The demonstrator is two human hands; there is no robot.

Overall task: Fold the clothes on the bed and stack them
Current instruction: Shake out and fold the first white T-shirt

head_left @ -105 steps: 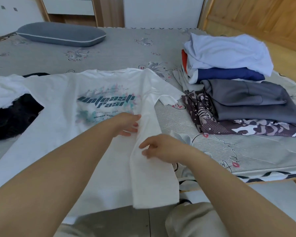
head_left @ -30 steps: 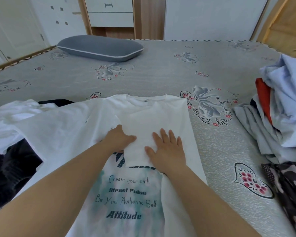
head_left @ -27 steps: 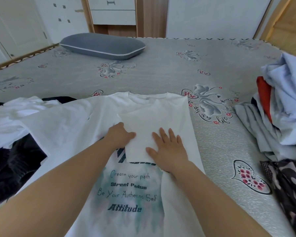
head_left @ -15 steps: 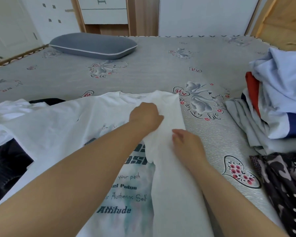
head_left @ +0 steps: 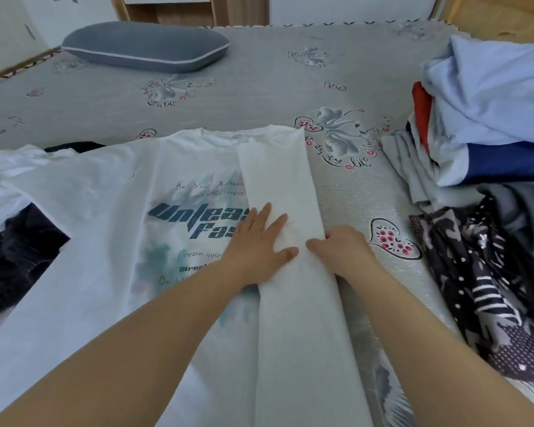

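Shirt (head_left: 105,229), white, spread on bed (head_left: 259,75), its right side folded inward as a strip pressed by flat left hand (head_left: 256,241) and gripped at the edge by curled right hand (head_left: 339,251); releasing unevenly may let the fold slip crooked.

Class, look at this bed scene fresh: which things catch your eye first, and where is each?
A white printed T-shirt lies spread mid-bed, its right side folded inward into a long strip. The left hand presses flat on the strip; the right hand grips its outer edge. A pile of clothes sits at the right.
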